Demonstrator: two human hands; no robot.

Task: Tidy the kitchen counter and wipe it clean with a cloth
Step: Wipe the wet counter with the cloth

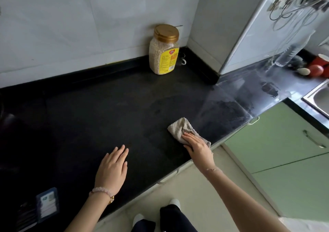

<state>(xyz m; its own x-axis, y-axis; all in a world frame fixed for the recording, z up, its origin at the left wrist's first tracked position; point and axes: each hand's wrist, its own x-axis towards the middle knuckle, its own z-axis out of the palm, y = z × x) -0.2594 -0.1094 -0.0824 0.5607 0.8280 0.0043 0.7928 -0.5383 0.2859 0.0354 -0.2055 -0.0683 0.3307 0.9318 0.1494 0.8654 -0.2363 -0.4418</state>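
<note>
At the near left corner of the black counter (85, 110) lies a dark blue packet (47, 203) with a pale printed panel, its lettering too blurred to read. To its right the left hand (111, 169) is held palm down on the counter near the front edge, fingers straight and close together, holding nothing; a pink bead bracelet (102, 191) circles the wrist. Farther back, close to the far corner where the two white walls meet, a clear plastic jar (163, 51) of pale grains stands upright under a gold lid; its yellow label carries a red heart with white characters (too small to make out, as is the fine print below). Right of centre, near the counter's front edge, the beige cloth (180, 128) lies crumpled flat on the surface, and the right hand (198, 147) presses down on its near part with fingers straight and together, not curled around it. Beyond, the counter turns glossy and runs right toward a steel sink (319, 96), with a tomato (316, 70) and a red container (318, 60) behind it. Green cabinet doors (284, 153) with metal handles fill the lower right, and wire hooks (283, 12) hang on the wall above.
</note>
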